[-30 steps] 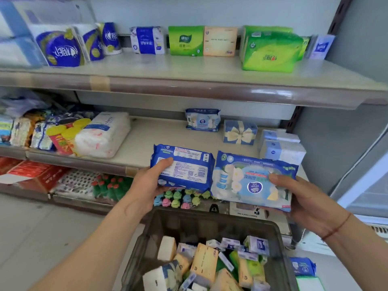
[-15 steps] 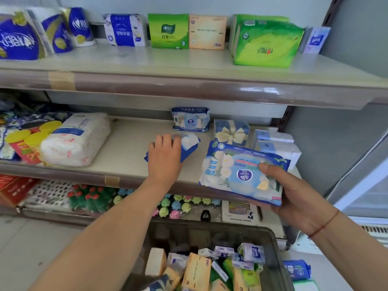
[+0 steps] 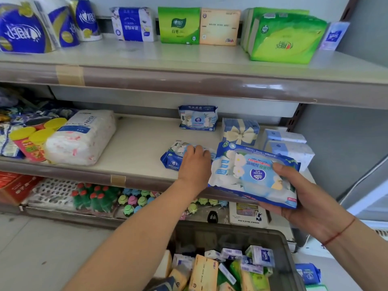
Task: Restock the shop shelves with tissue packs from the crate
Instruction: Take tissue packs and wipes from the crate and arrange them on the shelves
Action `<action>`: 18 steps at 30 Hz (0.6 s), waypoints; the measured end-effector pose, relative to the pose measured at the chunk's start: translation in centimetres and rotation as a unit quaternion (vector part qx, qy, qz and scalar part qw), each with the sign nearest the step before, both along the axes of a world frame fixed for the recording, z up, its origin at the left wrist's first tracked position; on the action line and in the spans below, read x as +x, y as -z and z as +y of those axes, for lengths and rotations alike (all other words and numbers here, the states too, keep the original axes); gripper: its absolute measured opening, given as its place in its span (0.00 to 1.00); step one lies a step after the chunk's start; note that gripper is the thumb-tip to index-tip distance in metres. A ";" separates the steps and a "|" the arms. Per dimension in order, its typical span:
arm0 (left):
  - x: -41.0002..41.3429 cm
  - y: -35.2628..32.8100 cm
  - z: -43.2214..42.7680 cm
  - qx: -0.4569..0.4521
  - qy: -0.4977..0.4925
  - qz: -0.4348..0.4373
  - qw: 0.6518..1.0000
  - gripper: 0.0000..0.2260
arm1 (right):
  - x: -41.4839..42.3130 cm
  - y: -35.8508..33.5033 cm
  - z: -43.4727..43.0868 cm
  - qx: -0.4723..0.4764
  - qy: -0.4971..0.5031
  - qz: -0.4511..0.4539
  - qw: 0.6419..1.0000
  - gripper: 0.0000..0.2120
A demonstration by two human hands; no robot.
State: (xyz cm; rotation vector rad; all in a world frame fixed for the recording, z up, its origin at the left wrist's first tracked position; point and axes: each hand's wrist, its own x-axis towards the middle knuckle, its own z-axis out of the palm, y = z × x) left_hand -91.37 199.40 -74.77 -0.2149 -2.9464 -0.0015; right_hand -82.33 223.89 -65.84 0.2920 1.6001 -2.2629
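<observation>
At frame centre the left hand (image 3: 194,164) is resting on a blue tissue pack (image 3: 173,159) lying on the middle shelf (image 3: 136,143); whether its fingers are gripping, I cannot tell. To its right, the right hand (image 3: 310,198) is holding a pale-blue pack (image 3: 252,175), thumb on top.

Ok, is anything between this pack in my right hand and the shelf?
Your left hand rests on a blue pack on the shelf just left of the held pack; a bow box stands behind. Bare shelf shows further left.
</observation>
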 end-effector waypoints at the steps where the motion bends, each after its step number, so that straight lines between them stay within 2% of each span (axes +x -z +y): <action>1: -0.2 -0.8 -0.7 0.059 -0.007 0.015 0.998 0.14 | -0.1 0.1 0.1 0.001 0.002 -0.004 1.000 0.18; 3: -1.1 -2.3 -3.1 0.144 -0.098 0.060 0.983 0.20 | -0.3 0.1 0.4 0.003 0.006 -0.009 1.000 0.20; 4: -1.6 -3.0 -4.6 0.165 -0.171 0.053 0.970 0.26 | -0.5 0.1 0.4 0.004 0.006 -0.007 1.000 0.20; 5: -2.0 -3.4 -6.1 0.202 -0.245 0.001 0.948 0.31 | -0.7 0.0 0.4 0.007 0.004 -0.004 1.000 0.20; 6: -2.2 -3.6 -7.4 0.269 -0.285 -0.092 0.915 0.36 | -0.8 -0.1 0.3 0.010 0.001 -0.002 1.000 0.18; 8: -2.5 -3.7 -8.7 0.442 -0.289 -0.229 0.818 0.34 | -0.9 -0.3 0.0 0.014 0.003 -0.001 1.000 0.15; 9: -2.8 -3.5 -9.1 0.496 -0.286 -0.246 0.782 0.30 | -0.9 -0.2 -0.2 0.017 0.003 0.000 1.000 0.14; 10: -3.0 -3.3 -9.3 0.526 -0.282 -0.248 0.763 0.27 | -0.9 -0.2 -0.4 0.018 -0.001 0.002 1.000 0.13; 15: -3.2 -2.7 -9.1 0.583 -0.248 -0.265 0.727 0.22 | -0.8 0.3 -0.7 0.021 -0.004 0.002 1.000 0.17; 18: -2.8 -2.3 -9.2 0.598 -0.229 -0.242 0.728 0.20 | -0.7 0.5 -0.7 0.032 -0.009 0.000 0.999 0.18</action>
